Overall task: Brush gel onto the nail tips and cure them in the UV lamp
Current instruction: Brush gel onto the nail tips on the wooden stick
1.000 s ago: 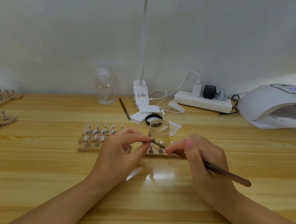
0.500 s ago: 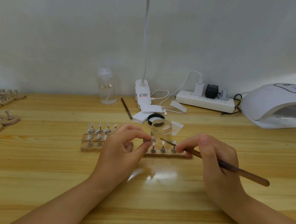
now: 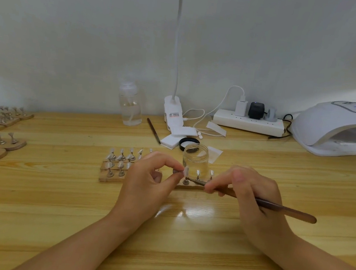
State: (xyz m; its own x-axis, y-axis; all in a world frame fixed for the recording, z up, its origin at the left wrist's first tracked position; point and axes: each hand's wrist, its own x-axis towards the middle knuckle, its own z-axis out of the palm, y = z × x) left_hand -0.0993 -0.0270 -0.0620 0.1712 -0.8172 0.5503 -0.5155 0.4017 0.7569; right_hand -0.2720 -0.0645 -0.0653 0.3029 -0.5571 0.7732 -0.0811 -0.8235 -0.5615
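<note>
- The left hand [image 3: 146,182] pinches a nail tip [image 3: 185,171] on its small stand between thumb and forefinger, just above the wooden holder [image 3: 112,177].
- The right hand [image 3: 251,194] grips a brush [image 3: 259,202], bristles touching that tip.
- An open gel jar [image 3: 195,158] stands just behind.
- The UV lamp [image 3: 334,128] sits far right on the tabletop [image 3: 57,199].

Power strip [image 3: 247,123] with three plugs against the wall, white cable [image 3: 214,108] looping off it. Clear pump bottle [image 3: 130,106] left of the clip lamp [image 3: 173,112].
</note>
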